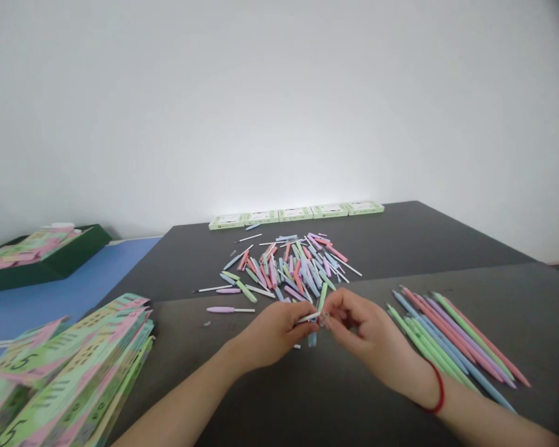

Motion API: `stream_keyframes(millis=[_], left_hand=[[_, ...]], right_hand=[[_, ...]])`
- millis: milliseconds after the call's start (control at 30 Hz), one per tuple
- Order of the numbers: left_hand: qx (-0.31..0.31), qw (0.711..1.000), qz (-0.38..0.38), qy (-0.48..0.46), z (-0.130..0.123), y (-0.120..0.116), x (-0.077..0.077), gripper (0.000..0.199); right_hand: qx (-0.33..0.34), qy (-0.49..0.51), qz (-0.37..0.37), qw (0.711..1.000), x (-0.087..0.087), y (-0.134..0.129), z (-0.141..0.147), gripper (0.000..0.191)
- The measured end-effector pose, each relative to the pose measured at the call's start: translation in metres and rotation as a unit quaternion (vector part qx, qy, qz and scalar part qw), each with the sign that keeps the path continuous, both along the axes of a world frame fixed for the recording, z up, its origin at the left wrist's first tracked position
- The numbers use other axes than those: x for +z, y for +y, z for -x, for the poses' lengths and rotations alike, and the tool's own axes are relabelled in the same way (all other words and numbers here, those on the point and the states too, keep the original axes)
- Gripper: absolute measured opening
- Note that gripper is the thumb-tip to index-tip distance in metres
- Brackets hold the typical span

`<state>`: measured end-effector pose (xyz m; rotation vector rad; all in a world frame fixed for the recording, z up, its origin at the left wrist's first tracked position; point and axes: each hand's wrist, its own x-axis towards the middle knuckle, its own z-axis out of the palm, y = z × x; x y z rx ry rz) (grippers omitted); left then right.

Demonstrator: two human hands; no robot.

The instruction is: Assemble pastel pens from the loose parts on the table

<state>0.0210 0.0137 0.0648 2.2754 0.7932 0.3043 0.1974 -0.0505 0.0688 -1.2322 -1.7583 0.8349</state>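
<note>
My left hand (274,332) is closed round a thin white refill (309,317) that points to the right, with a blue pen part (312,339) showing just below its fingertips. My right hand (354,323), with a red cord on the wrist, is pinched on a small clear piece (323,319) close to the tip of the refill. Behind the hands spreads a loose pile of pastel pen parts (298,267) and white refills. A purple pen part with a white refill (221,309) lies left of the pile.
Whole pastel pens (456,341) lie side by side at the right. Green boxes (295,214) line the table's (414,236) far edge. Printed packs (69,372) are stacked at the near left. A dark green tray (60,264) with packs stands on a blue surface (90,279).
</note>
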Motion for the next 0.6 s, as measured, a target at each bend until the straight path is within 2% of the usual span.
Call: stream_keyframes(millis=[167,400,600], left_hand=[[0.019,0.999,0.025,-0.031,0.000,0.000,0.000,0.018],[0.042,0.993,0.074,-0.088,0.000,0.003,-0.002,0.019],[0.048,0.992,0.068,-0.100,0.000,0.004,-0.007,0.016]], right_hand=[[-0.008,0.013,0.027,0.999,0.000,0.018,-0.008,0.005],[-0.001,0.068,0.052,0.996,-0.007,0.019,-0.001,0.007],[0.001,0.060,0.024,0.998,-0.009,0.021,0.005,0.006]])
